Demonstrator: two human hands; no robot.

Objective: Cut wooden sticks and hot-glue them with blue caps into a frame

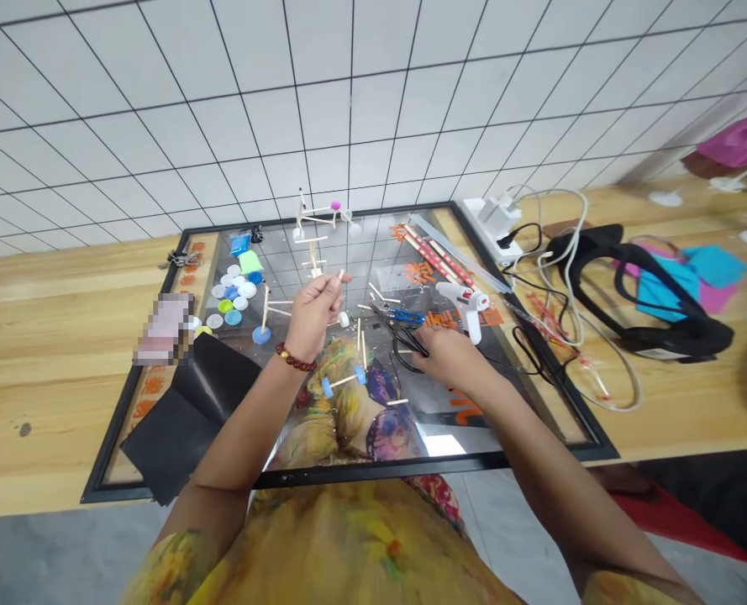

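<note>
My left hand [313, 315] is closed in a pinch, and the tip of a short wooden stick [341, 275] shows above its thumb. My right hand [442, 357] has its fingers on the handles of black scissors [406, 338], whose blades point up and left over the glass. Just below the hands lies a small axle of wooden stick with blue bottle-cap wheels [344, 382]. Loose wooden stick pieces [365, 349] lie near it. Blue-handled pliers [406, 316] rest beyond the scissors. A white glue gun [467, 307] lies right of my right hand.
Several bottle caps [233, 316] and black sheets [177, 428] lie at the left. Stick-and-cap assemblies [316, 220] stand at the back. Red-patterned sticks [436, 252], a power strip [496, 231], tangled cables [575, 294] and a black headset [650, 336] occupy the right.
</note>
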